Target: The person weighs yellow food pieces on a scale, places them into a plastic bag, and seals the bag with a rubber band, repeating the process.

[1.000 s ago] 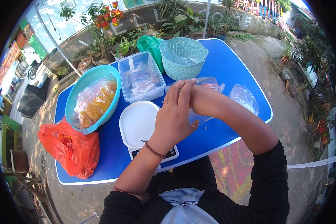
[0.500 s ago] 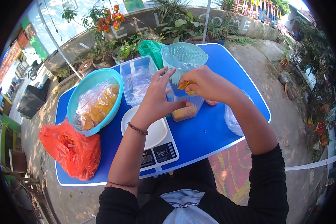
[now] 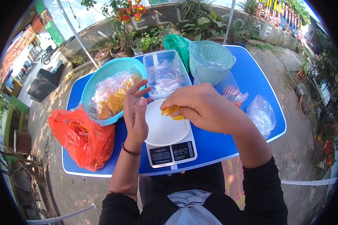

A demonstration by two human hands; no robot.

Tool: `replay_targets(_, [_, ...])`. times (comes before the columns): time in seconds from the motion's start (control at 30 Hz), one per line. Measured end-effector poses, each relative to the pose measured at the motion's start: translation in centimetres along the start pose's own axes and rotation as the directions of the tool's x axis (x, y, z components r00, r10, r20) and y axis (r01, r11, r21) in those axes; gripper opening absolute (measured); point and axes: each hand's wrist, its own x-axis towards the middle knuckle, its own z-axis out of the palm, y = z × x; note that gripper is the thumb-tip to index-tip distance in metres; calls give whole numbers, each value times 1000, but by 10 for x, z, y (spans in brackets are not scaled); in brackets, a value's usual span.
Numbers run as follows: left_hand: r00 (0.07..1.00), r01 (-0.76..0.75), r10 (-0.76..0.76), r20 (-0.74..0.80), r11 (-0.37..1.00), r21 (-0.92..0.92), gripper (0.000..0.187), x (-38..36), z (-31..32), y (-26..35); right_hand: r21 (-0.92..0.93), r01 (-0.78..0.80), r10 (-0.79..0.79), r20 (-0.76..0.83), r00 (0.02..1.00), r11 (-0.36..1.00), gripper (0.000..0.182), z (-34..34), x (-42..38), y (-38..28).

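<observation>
My right hand (image 3: 204,107) pinches a small bunch of thin yellow chips (image 3: 172,112) above the white plate (image 3: 161,131). That round plate rests on a kitchen scale (image 3: 183,149) with a black display panel, close to the table's front edge. To the left of the plate, my left hand (image 3: 136,114) is raised with its fingers apart and nothing in it. A clear plastic tub (image 3: 221,75) stands behind my right hand, which partly hides it; its contents are mostly out of sight.
A turquoise basin (image 3: 89,88) holds bagged yellow chips. Beside it, a clear box (image 3: 184,75) contains zip bags. A red plastic bag (image 3: 90,150), a green bag (image 3: 174,43), a pale green basket (image 3: 229,60) and a clear bag (image 3: 262,116) also sit on the blue table (image 3: 210,150).
My right hand has moved left from the clear tub to over the plate, carrying the yellow chips. My left hand has drawn back to the plate's left side. The camera view has shifted.
</observation>
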Motion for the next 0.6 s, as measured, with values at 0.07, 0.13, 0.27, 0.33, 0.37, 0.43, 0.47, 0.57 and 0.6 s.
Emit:
replay_targets(0.07, [997, 68, -69, 21, 998, 8, 53, -11, -13, -7, 19, -92, 90, 91, 992, 996, 23, 26, 0, 14])
replay_targets(0.13, [998, 58, -60, 16, 991, 119, 59, -23, -21, -21, 8, -163, 161, 132, 978, 987, 22, 51, -3, 32])
replay_targets(0.27, [999, 7, -14, 30, 981, 195, 69, -41, -29, -44, -4, -180, 180, 93, 979, 984, 21, 86, -4, 60])
replay_targets(0.33, [999, -26, 17, 41, 972, 235, 73, -45, -31, -50, 30, -191, 188, 86, 978, 981, 21, 93, -1, 64])
replay_targets(0.37, [999, -36, 26, 40, 967, 251, 74, -44, -31, -50, 53, -216, 210, 96, 973, 975, 20, 94, 2, 64])
replay_targets(0.43, [998, -67, 62, 25, 952, 299, 76, -44, -29, -49, 87, -239, 229, 107, 968, 967, 21, 97, 4, 65])
replay_targets(0.47, [997, -79, 74, 27, 943, 325, 77, -45, -30, -48, 99, -238, 227, 106, 968, 966, 22, 97, 3, 67])
replay_targets(0.57, [995, -96, 93, 26, 924, 370, 78, -47, -30, -49, 102, -202, 194, 82, 978, 974, 23, 102, -4, 74])
replay_targets(0.6, [996, -93, 92, 19, 925, 368, 79, -47, -30, -48, 97, -184, 178, 69, 982, 978, 23, 104, -6, 76])
